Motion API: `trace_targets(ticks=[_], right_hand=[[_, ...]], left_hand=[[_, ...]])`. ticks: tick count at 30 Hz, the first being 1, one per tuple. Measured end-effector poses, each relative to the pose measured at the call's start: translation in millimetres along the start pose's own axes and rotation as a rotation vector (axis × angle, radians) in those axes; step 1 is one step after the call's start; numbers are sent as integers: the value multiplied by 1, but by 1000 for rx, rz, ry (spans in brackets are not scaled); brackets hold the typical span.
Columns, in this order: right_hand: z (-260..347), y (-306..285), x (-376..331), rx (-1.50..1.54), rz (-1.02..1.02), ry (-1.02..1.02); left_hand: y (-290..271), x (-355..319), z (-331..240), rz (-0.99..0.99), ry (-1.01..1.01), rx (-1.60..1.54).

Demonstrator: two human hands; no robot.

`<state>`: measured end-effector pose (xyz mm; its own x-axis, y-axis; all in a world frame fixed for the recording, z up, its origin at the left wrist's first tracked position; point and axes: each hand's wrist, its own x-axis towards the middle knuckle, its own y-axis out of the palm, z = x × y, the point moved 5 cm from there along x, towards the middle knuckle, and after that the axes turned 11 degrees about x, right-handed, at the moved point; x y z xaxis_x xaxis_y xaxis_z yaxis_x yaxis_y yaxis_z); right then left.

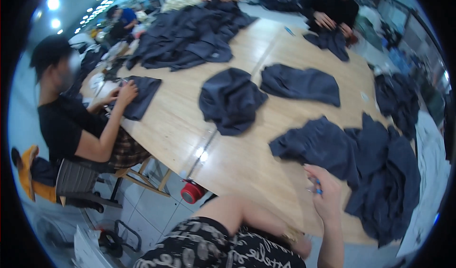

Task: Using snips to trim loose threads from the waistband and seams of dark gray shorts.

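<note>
My right hand is raised over the near edge of the wooden table, its fingers closed on a small blue tool. Just beyond it lies a pile of dark navy garments. My left forearm crosses low from the left toward my right forearm. My left hand is mostly hidden at the table's edge, so its grip cannot be made out. I wear a black top with pale lettering.
Two more dark garments lie mid-table, with a big heap at the far left. A seated person in black handles a cloth at the left. Another person works at the far end. A red spool sits under the table.
</note>
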<state>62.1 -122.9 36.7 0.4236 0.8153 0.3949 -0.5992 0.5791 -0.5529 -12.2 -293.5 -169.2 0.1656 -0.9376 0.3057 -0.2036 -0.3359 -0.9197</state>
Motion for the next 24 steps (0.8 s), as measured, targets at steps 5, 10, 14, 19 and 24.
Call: trace_targets(ticks=[5, 10, 14, 19, 24], right_hand=[[-29, -54, -25, -39, -164, 274], [-68, -98, -57, 54, -555, 314], [-87, -57, -54, 393, -473, 462], [-81, 10, -50, 403, -409, 544], [-97, -13, -83, 453, -354, 551]], left_hand=[[-110, 11, -20, -94, -255, -304], [-226, -161, 16, -751, -1071, -658], [-232, -259, 34, -828, -1539, 554], [-164, -204, 42, -463, -1353, -595], [-189, -190, 35, -593, -987, -1118]])
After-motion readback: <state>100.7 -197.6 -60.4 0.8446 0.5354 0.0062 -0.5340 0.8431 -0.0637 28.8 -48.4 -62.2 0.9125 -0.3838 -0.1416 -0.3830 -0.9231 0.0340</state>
